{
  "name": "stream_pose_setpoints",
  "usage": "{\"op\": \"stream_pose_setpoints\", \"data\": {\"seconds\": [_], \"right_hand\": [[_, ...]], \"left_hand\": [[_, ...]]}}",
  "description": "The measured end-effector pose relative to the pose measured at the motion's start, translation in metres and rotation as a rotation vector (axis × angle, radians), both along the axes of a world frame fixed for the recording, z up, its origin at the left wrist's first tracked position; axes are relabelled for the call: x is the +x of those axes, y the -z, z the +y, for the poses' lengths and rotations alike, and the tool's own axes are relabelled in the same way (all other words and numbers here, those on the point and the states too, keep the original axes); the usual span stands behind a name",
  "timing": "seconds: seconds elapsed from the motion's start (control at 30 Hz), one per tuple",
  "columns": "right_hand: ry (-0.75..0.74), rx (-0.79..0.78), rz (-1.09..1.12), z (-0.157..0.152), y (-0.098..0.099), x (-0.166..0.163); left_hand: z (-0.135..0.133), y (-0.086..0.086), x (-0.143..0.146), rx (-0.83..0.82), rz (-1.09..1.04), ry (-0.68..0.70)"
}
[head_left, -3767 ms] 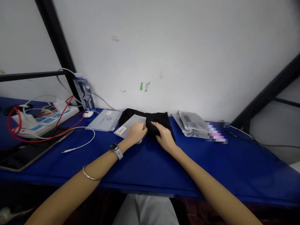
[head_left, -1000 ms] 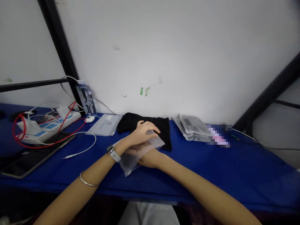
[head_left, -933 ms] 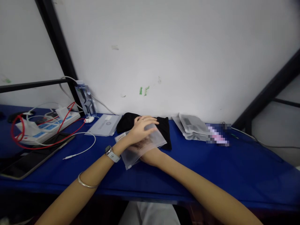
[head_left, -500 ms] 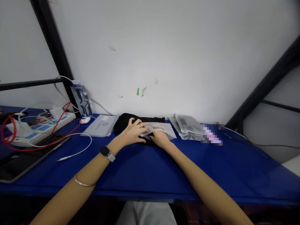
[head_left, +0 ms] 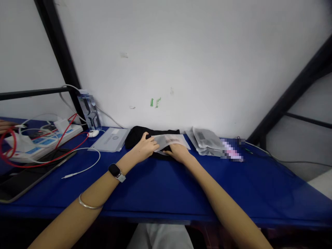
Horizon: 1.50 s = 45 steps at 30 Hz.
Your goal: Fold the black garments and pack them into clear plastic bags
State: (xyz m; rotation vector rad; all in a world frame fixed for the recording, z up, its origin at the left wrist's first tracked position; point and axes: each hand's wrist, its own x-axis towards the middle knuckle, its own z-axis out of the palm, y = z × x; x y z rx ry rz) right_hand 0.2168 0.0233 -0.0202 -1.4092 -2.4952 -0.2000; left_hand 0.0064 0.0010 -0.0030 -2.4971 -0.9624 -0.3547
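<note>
A frosted plastic zip bag (head_left: pixel 178 138) lies at the back middle of the blue desk, its mouth partly spread toward me. My left hand (head_left: pixel 145 148), with a watch on the wrist, pinches the bag's left edge. My right hand (head_left: pixel 177 151) reaches inside the bag; the thumb shows at the opening. Its other fingers are behind the frosted plastic, and whether they grip anything is unclear. Folded black fabric (head_left: pixel 137 136) sits behind and under the bag, close to my left hand.
More frosted bags (head_left: pixel 207 140) are stacked to the right, beside a blurred pinkish item (head_left: pixel 232 151). On the left are a flat printed bag (head_left: pixel 110 140), a water bottle (head_left: pixel 89 110), a white earbud case (head_left: pixel 93 133), a power strip (head_left: pixel 44 141) with cables, and a tablet (head_left: pixel 31 176). Another person's hand (head_left: pixel 6 126) shows at far left.
My left fingers have closed from a spread pose onto the bag's edge. My right hand remains in the bag, whose mouth gapes slightly more. Another person's hand has come into view at far left.
</note>
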Motion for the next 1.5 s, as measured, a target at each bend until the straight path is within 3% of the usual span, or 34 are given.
{"op": "stream_pose_setpoints", "data": {"seconds": [0.1,0.27,0.43,0.63,0.8,1.13,1.37,1.5], "right_hand": [[-0.037,-0.029,-0.070,-0.022,-0.008,0.004],[0.095,0.151,-0.172,-0.056,-0.029,0.008],[0.208,0.333,-0.109,-0.051,-0.032,0.015],[0.183,0.175,0.016,-0.036,-0.018,0.025],[0.162,0.067,0.005,-0.033,-0.017,0.027],[0.202,0.177,-0.161,-0.021,-0.014,0.022],[-0.020,-0.015,0.089,-0.009,-0.005,0.043],[0.008,-0.024,0.129,-0.005,-0.002,0.044]], "left_hand": [[0.003,-0.002,-0.005,0.038,-0.013,-0.037],[0.006,-0.001,-0.006,0.074,-0.050,-0.069],[0.007,0.002,-0.007,0.046,-0.059,-0.107],[0.006,0.002,-0.006,0.020,-0.052,-0.123],[0.003,-0.001,-0.005,0.000,-0.045,-0.117],[0.007,0.005,-0.004,0.055,-0.096,-0.068],[0.003,0.000,-0.006,0.031,-0.105,-0.088],[0.003,0.000,-0.005,0.026,-0.085,-0.078]]}}
